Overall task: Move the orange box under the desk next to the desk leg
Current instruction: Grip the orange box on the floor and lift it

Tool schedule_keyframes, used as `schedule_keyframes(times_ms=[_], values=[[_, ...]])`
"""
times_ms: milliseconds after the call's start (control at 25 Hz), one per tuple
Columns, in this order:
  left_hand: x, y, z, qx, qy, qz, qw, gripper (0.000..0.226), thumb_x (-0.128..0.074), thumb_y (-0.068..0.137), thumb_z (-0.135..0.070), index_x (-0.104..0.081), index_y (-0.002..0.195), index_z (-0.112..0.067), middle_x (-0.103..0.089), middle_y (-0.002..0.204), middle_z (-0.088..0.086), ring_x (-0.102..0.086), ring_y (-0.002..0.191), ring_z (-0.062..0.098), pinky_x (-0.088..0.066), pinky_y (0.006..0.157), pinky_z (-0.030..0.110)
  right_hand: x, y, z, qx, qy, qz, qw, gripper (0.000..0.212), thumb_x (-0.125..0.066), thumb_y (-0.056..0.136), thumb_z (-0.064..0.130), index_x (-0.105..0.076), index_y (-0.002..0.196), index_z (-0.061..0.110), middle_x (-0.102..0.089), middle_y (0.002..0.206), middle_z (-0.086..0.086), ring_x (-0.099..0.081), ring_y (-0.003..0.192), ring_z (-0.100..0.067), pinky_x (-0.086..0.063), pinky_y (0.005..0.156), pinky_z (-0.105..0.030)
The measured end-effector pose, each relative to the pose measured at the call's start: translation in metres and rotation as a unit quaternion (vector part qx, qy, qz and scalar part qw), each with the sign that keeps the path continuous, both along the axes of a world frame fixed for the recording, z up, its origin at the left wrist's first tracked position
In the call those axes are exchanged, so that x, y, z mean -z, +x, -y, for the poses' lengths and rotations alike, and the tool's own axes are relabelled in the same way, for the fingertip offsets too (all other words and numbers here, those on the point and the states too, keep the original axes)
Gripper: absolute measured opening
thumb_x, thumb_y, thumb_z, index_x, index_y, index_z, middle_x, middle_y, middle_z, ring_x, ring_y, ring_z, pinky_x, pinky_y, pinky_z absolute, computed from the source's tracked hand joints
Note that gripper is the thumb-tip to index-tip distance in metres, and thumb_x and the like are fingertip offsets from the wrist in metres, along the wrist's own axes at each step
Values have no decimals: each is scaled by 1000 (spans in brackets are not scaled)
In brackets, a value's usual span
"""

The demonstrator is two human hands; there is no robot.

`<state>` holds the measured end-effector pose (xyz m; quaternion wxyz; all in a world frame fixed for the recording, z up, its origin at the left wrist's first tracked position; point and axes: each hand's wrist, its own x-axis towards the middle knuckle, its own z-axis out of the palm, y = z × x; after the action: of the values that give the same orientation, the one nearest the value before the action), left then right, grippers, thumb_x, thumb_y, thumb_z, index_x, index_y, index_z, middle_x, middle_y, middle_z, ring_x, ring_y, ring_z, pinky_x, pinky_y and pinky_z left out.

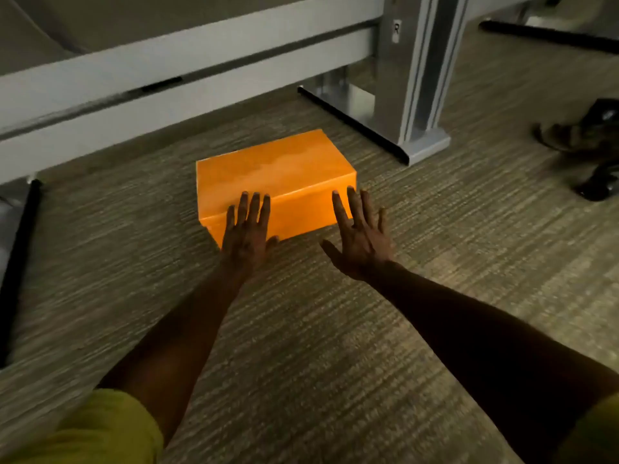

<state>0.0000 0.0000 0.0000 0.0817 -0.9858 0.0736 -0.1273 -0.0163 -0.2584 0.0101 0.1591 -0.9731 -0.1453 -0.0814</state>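
Observation:
An orange box [274, 172] lies on the carpet, a short way in front and to the left of the grey metal desk leg [412, 78] and its foot. My left hand [248, 232] has its fingers spread flat against the box's near side. My right hand [363, 236] is spread too, at the box's near right corner, its fingertips overlapping the edge; contact there is unclear. Neither hand grips anything.
A grey crossbeam [167, 72] of the desk runs along the back left. A black foot rail [16, 262] lies on the floor at the far left. A dark bag or chair base [589, 142] sits at the right. Carpet [301, 329] stretches toward me.

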Motion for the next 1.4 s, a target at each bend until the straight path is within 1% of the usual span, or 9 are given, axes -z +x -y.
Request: schedule_keyframes(times_ms=[160,280,440,640,800,960,1120,1240,1400], values=[[10,3,-55,-122,-1,-53,991,100,-65,95,-40,4,163,-14,2,172,18,4,157,45,-5,123,64,28,-5,-37,-49,-7,4,999,98,-42,92,71,15,161,32,14,173,-7,16,158,-33,-7,123,-67],[12,10,-82,-185,-81,-80,976,95,-62,98,-32,5,163,-18,4,171,21,-6,154,51,-13,122,65,43,-8,-62,-79,7,15,997,99,-42,91,72,16,161,34,15,173,-4,16,158,-31,-6,123,-65],[21,17,-78,-164,-310,-81,933,85,-60,101,-20,-4,163,-11,-2,168,29,-13,155,45,-22,122,48,59,-16,-79,-90,22,12,996,96,-38,91,74,16,161,35,13,173,-3,14,159,-32,-6,122,-62],[37,-13,-47,-116,-340,-21,933,74,-55,101,-14,-13,162,-7,-8,166,33,-23,151,48,-32,120,53,67,-25,-83,-82,47,-3,995,94,-37,93,73,15,161,35,15,173,-2,17,158,-30,-6,123,-61],[47,-59,-30,8,-283,11,959,74,-56,93,-16,-26,160,-9,-30,156,33,-50,129,49,-50,98,55,65,-36,-82,-37,102,-6,994,86,-27,95,75,8,163,35,5,174,-4,10,159,-30,-12,123,-61],[43,-77,-33,131,-188,59,972,63,-53,95,-14,-39,156,-11,-53,133,24,-57,113,41,-50,93,50,63,-39,-81,-11,101,-19,995,85,-25,96,75,9,162,35,4,174,-6,7,159,-32,-15,123,-63],[22,-54,-62,155,-67,116,979,53,-49,103,-24,-43,155,-19,-53,141,22,-49,128,39,-42,106,53,61,-34,-90,-44,62,0,997,92,-40,94,69,7,163,31,7,173,-8,8,159,-33,-16,122,-64],[8,-41,-76,107,-31,93,989,54,-44,103,-30,-42,156,-18,-44,156,22,-39,147,42,-35,117,59,49,-22,-117,-79,53,0,995,92,-39,94,68,4,164,28,8,173,-9,8,158,-37,-14,124,-59],[5,-34,-85,76,27,82,993,57,-39,102,-35,-40,156,-18,-34,163,20,-27,152,44,-32,117,66,36,-5,-162,-54,47,-65,995,86,-49,99,56,-2,164,24,10,173,-8,13,157,-40,-10,124,-60]])
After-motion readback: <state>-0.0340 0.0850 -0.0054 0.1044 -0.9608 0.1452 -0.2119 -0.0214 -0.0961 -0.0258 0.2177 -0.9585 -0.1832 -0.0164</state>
